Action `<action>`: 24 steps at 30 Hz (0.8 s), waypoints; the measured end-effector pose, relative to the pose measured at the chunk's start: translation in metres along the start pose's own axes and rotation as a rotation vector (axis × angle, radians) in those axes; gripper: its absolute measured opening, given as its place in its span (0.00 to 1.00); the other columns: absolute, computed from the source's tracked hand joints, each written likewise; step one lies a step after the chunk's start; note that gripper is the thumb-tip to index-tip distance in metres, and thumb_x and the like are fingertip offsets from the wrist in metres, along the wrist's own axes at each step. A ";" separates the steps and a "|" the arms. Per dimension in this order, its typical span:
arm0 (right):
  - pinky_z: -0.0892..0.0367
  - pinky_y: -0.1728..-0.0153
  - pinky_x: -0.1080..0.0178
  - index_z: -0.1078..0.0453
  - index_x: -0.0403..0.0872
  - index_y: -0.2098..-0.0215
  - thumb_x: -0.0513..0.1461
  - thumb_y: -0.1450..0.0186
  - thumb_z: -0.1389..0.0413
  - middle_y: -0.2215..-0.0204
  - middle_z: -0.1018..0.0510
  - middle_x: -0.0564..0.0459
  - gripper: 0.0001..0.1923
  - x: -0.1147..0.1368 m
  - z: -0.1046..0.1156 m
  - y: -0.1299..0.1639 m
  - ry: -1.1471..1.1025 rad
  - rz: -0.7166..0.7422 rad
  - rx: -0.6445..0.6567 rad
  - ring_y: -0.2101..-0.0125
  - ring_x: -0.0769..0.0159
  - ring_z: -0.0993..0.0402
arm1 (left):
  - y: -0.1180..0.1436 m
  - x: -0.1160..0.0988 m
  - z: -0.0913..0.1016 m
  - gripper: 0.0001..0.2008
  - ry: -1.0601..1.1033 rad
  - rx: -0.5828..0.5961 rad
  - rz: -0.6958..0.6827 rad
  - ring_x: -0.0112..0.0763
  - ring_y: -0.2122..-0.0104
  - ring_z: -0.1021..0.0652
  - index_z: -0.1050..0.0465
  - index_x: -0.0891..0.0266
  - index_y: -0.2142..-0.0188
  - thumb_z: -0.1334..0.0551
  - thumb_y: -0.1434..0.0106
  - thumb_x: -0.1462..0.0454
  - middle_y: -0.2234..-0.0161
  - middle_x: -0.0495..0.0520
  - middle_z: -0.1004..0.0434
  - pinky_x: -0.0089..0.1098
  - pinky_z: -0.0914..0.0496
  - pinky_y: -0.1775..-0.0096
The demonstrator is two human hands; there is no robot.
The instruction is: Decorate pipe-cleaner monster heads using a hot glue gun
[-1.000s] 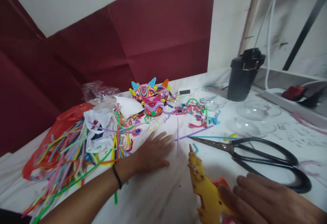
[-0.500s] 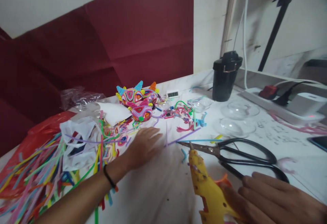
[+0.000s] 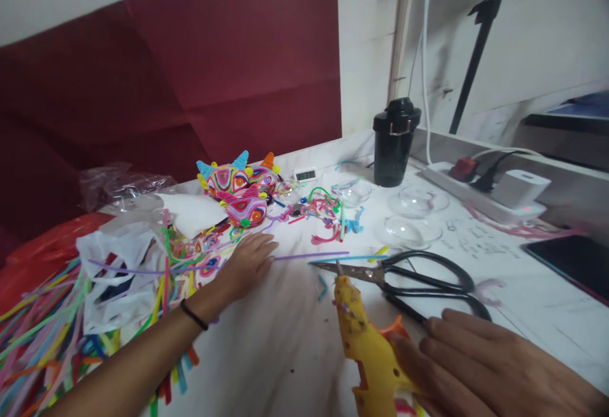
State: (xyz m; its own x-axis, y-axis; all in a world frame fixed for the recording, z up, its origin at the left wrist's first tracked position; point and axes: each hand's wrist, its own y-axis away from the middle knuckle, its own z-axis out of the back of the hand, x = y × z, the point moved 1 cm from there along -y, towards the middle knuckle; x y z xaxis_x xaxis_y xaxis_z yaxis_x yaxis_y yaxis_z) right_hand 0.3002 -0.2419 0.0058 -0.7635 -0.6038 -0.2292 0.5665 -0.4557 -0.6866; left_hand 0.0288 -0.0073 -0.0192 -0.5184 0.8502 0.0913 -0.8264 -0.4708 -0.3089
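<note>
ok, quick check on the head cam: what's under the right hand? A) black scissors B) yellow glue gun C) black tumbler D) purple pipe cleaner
B. The right hand lies on the rear of the yellow glue gun, whose nozzle points away toward the black scissors, which lie apart on the table.

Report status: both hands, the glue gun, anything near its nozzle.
Left hand flat on table by purple stem. Right hand rests on glue gun, fingers loose. Scissors lie just past the nozzle.
</note>
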 end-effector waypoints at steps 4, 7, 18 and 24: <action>0.37 0.69 0.58 0.32 0.41 0.61 0.35 0.27 0.62 0.77 0.25 0.52 0.16 0.002 0.004 -0.001 -0.003 -0.036 0.047 0.76 0.65 0.30 | -0.039 -0.040 0.005 0.17 0.063 -0.030 -0.179 0.39 0.45 0.30 0.31 0.62 0.47 0.49 0.32 0.63 0.46 0.61 0.28 0.44 0.36 0.43; 0.37 0.69 0.58 0.33 0.41 0.61 0.31 0.29 0.60 0.77 0.25 0.52 0.14 0.002 0.010 0.002 0.016 -0.027 0.048 0.76 0.65 0.30 | -0.074 -0.066 0.008 0.18 0.060 0.047 -0.393 0.37 0.41 0.34 0.32 0.58 0.45 0.53 0.30 0.64 0.42 0.57 0.32 0.41 0.39 0.40; 0.34 0.73 0.60 0.32 0.41 0.63 0.31 0.29 0.61 0.80 0.26 0.53 0.16 -0.008 0.006 -0.006 0.069 -0.008 0.034 0.80 0.68 0.31 | -0.120 -0.044 -0.023 0.20 -0.035 0.184 -0.516 0.39 0.37 0.40 0.37 0.54 0.41 0.50 0.30 0.61 0.38 0.54 0.37 0.46 0.49 0.37; 0.34 0.68 0.60 0.31 0.41 0.58 0.32 0.30 0.57 0.75 0.23 0.51 0.13 -0.010 0.006 0.011 0.019 -0.068 0.066 0.74 0.65 0.28 | -0.100 0.000 -0.014 0.17 -0.129 0.214 -0.404 0.40 0.40 0.36 0.33 0.56 0.45 0.49 0.32 0.65 0.41 0.55 0.33 0.46 0.46 0.40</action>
State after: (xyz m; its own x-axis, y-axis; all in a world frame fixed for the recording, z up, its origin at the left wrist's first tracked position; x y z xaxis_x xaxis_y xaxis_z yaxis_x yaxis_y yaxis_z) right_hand 0.3160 -0.2454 0.0047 -0.8063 -0.5577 -0.1970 0.5319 -0.5380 -0.6539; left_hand 0.1149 0.0431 -0.0013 -0.1581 0.9454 0.2849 -0.9872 -0.1580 -0.0235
